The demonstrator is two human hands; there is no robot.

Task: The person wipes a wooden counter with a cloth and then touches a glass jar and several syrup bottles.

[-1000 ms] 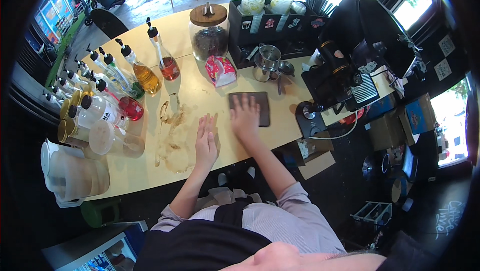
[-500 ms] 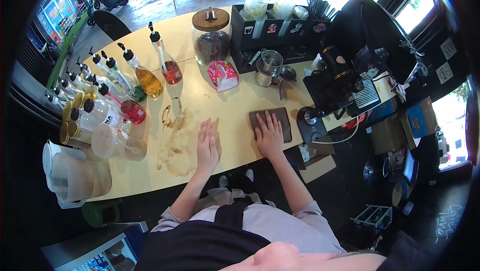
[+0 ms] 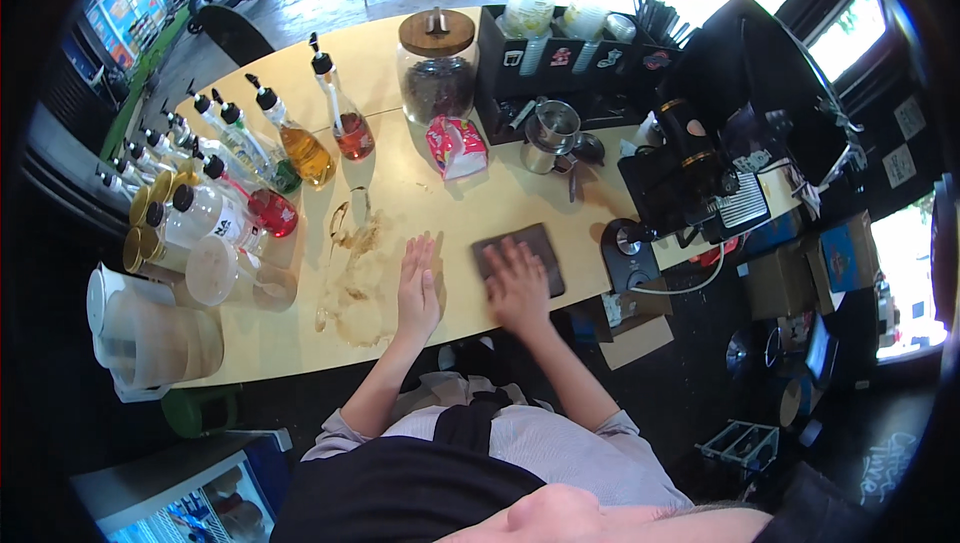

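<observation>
My right hand (image 3: 518,288) lies flat with spread fingers on a dark brown folded cloth (image 3: 541,240), pressing it to the wooden counter (image 3: 445,218). The cloth looks square, and the hand hides its near left part. My left hand (image 3: 419,288) is edge-on to the counter, fingers stretched out and holding nothing. To the left of that hand spreads a brown wet spill (image 3: 357,293), with streaks and smears running away from me.
Pump bottles of syrup (image 3: 300,155) and a clear plastic pitcher (image 3: 190,348) line the left. Beyond my hands stand a lidded glass jar (image 3: 437,88), a pink packet (image 3: 457,150) and a metal pitcher (image 3: 549,133). A tamping stand (image 3: 632,258) and coffee machine (image 3: 690,158) are at right.
My right hand has slid left and slightly toward me, dragging the cloth along. My left hand stays nearly in place. The whole view has shifted a little.
</observation>
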